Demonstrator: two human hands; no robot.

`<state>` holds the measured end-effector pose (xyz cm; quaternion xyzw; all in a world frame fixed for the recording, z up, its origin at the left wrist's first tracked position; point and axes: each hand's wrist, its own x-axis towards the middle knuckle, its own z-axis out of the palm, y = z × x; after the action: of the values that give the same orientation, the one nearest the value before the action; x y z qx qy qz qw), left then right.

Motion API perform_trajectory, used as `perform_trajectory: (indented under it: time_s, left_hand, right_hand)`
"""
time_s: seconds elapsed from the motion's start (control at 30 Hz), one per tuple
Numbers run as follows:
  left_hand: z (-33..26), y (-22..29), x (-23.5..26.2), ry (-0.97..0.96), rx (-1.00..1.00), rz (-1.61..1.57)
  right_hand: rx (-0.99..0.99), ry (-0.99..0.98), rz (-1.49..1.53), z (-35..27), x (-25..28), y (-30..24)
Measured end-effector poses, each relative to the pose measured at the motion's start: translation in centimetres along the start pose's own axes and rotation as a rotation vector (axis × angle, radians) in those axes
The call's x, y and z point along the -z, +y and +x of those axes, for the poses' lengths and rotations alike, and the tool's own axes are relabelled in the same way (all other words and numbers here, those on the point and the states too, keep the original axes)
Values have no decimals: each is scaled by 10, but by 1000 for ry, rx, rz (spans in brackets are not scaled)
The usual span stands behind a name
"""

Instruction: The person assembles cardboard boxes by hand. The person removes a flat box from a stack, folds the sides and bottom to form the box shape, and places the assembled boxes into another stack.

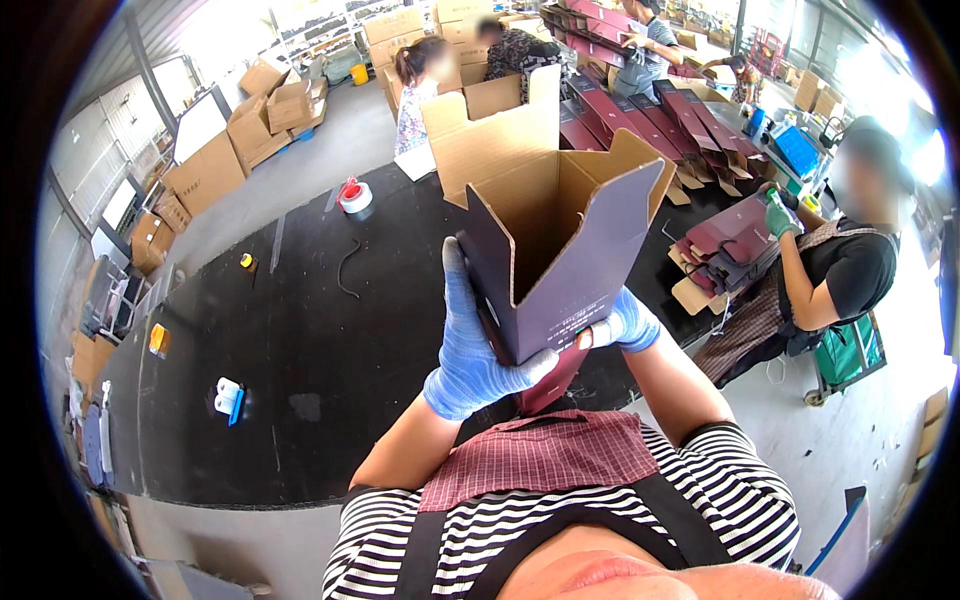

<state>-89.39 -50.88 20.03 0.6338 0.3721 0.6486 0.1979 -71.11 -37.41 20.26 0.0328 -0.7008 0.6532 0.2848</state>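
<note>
A dark purple cardboard box (570,275) is held up in front of me, its top open and its brown inner flaps standing out. My left hand (468,345), in a blue glove, grips its left side, thumb along the lower front edge. On the right, my gloved right hand (622,322) holds the lower right side; the thumb shows at the front and the other fingers are mostly hidden behind the box. Below the box, a maroon panel (552,382) shows between my hands; I cannot tell whether it belongs to the box.
A black table (330,400) carries a tape roll (354,197), a dark cord (347,270) and a blue-and-white tape dispenser (229,400). Maroon boxes (660,125) lie at the back right. A co-worker (835,260) in green gloves stands at the right beside folded boxes (722,245).
</note>
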Motion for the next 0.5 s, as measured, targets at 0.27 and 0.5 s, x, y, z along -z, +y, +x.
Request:
perform_trajectory:
  time_s: [0.27,0.5]
  left_hand:
    - [-10,8,-12,108,-168,374]
    - [-6,-7,-35,300,-264,358]
  right_hand:
    - [466,458,-177,19,-44,-80]
    - [371,402,-466,14,-79,-63]
